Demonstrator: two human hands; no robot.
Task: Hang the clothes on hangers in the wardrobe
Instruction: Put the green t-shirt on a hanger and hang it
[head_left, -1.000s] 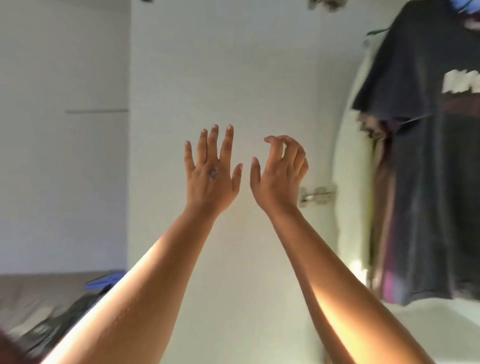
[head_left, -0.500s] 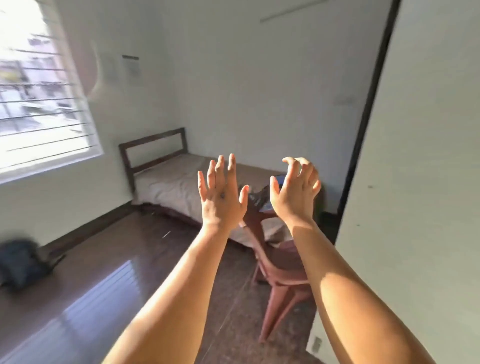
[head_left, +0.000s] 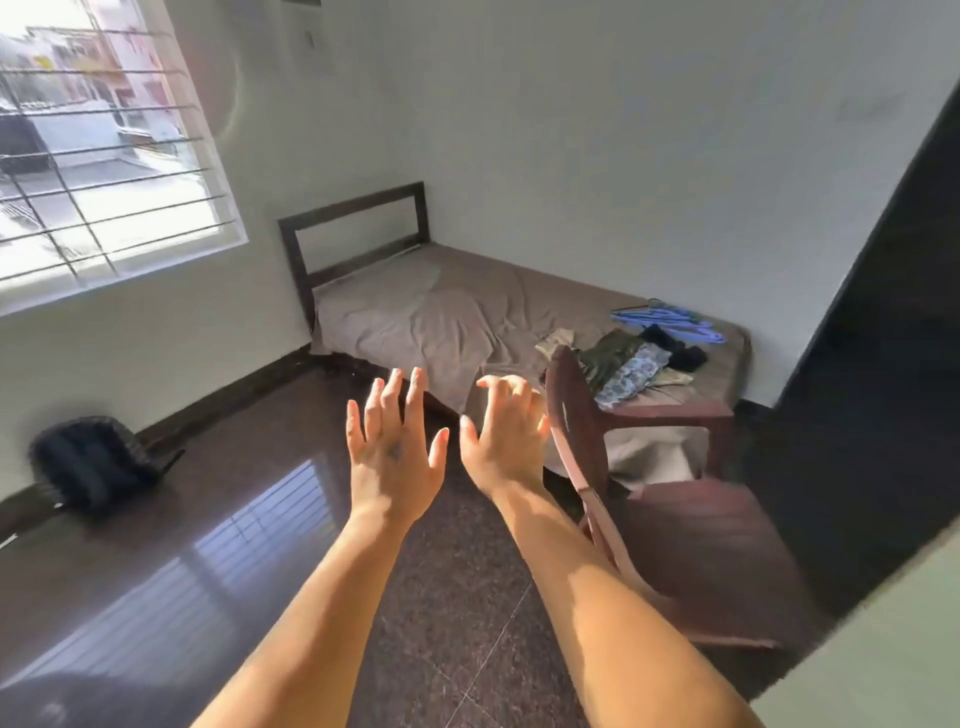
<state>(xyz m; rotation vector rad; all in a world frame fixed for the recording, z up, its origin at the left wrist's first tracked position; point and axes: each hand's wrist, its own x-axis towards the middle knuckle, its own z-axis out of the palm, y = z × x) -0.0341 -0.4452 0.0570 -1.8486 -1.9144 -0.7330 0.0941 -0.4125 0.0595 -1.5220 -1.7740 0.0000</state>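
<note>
Blue hangers (head_left: 670, 319) and clothes (head_left: 626, 366) lie on the bed (head_left: 415, 312) at two o'clock; my left hand (head_left: 392, 457) is spread and my right hand (head_left: 506, 441) loosely curled, both grips empty.

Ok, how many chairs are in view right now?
1: the brown plastic chair stands right of the right hand, between the person and the bed, which holds clothes and blue hangers.

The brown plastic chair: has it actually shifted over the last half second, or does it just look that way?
Cannot tell for certain, but probably not: the brown plastic chair stands against the same corner of the low bed with the brown sheet as before. The head camera turned, so both slid together.
</note>
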